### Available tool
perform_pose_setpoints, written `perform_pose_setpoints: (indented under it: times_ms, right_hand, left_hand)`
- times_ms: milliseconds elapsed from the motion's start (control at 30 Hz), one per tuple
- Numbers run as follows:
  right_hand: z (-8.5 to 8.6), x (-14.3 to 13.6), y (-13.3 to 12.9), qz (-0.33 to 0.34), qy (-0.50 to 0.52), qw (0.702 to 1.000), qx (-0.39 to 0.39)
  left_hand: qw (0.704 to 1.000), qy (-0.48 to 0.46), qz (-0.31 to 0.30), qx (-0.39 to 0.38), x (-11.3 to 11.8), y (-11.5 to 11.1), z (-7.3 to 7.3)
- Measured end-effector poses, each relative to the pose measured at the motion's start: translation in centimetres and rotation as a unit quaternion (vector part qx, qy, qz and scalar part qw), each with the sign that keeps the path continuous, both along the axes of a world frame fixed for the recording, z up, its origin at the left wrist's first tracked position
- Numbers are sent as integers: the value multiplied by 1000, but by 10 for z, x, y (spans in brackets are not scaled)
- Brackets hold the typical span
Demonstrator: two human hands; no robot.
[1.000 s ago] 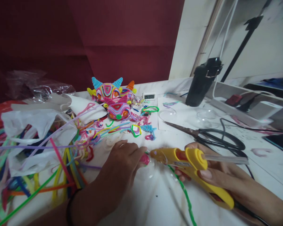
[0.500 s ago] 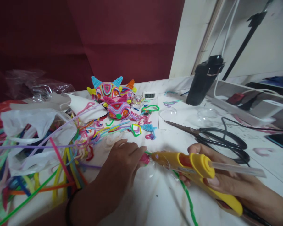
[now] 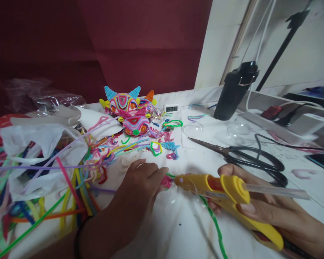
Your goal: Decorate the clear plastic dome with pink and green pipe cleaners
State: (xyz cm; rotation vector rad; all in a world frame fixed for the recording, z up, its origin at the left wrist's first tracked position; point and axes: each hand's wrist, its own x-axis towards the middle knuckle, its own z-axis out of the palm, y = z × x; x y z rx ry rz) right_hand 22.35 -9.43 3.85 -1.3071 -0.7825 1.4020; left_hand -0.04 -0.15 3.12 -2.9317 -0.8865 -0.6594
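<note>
My right hand (image 3: 275, 212) is wrapped round a yellow hot glue gun (image 3: 226, 192), with a clear glue stick (image 3: 278, 191) poking out of its back. The gun's nozzle points left, right by a small pink piece (image 3: 166, 182) on a clear plastic shape (image 3: 172, 194). My left hand (image 3: 140, 187) has its fingers closed on that pink piece, which they partly hide. A green pipe cleaner (image 3: 214, 223) runs from under the gun down to the front edge of the view; its other end shows near the nozzle.
Scissors (image 3: 232, 154) lie behind my right hand, with a black bottle (image 3: 234, 91) farther back. Pipe cleaners (image 3: 43, 212) and a white plastic bag (image 3: 29, 144) fill the left. Colourful horned heads (image 3: 135, 124) and a small digital clock (image 3: 171, 108) stand at the back.
The glue gun and my right hand have shifted very slightly to the right. My left hand keeps its place on the pink piece.
</note>
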Motion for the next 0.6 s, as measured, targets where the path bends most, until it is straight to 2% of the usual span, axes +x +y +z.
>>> perform_pose_setpoints:
  times_ms: [300, 500, 600]
  right_hand:
    - [1, -1, 0, -8, -12, 1000, -19]
    - [-6, 7, 7, 76, -5, 997, 28]
    - [-7, 8, 7, 77, -14, 997, 29]
  left_hand:
    - [1000, -6, -3, 15, 0, 0, -2]
    - [1000, -7, -9, 28, -1, 1, -2]
    - [1000, -2, -7, 27, -1, 1, -3]
